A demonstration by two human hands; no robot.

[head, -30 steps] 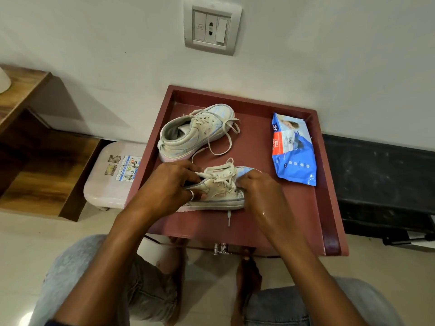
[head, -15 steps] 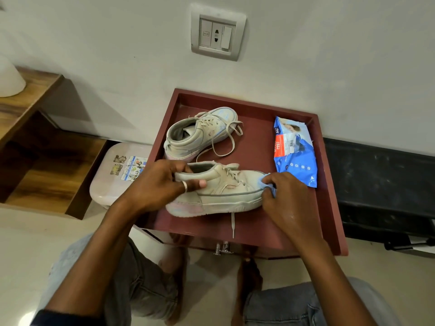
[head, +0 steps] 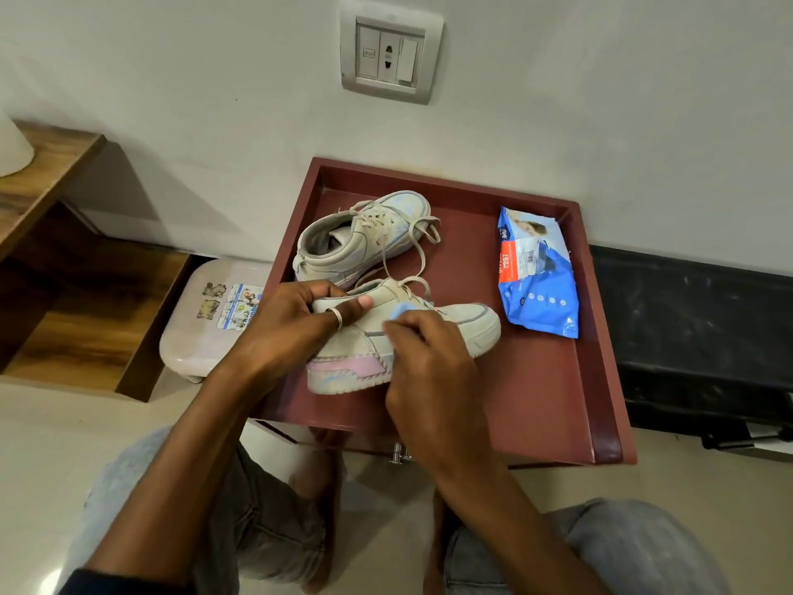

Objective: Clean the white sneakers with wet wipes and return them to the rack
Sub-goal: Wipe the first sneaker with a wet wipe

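Note:
Two off-white sneakers lie on a dark red tray-topped table (head: 558,392). The near sneaker (head: 467,324) points right, its sole side tinted pink. My left hand (head: 296,332) grips its heel collar, thumb along the rim. My right hand (head: 425,362) presses a pale blue wet wipe (head: 401,310) against the sneaker's side below the laces, fingers curled round the wipe. The far sneaker (head: 364,238) rests behind it, laces trailing loose. A blue wet-wipe packet (head: 536,281) lies at the tray's right side.
A white plastic stool (head: 201,328) with stickers stands left of the table. A wooden shelf unit (head: 64,268) is further left. A wall socket (head: 388,53) is above, a black bench (head: 695,332) to the right. My knees are below the table edge.
The near sneaker has been turned so its side faces me. My right hand with the wipe slid from the toe back to the mid side. The left hand stays on the heel.

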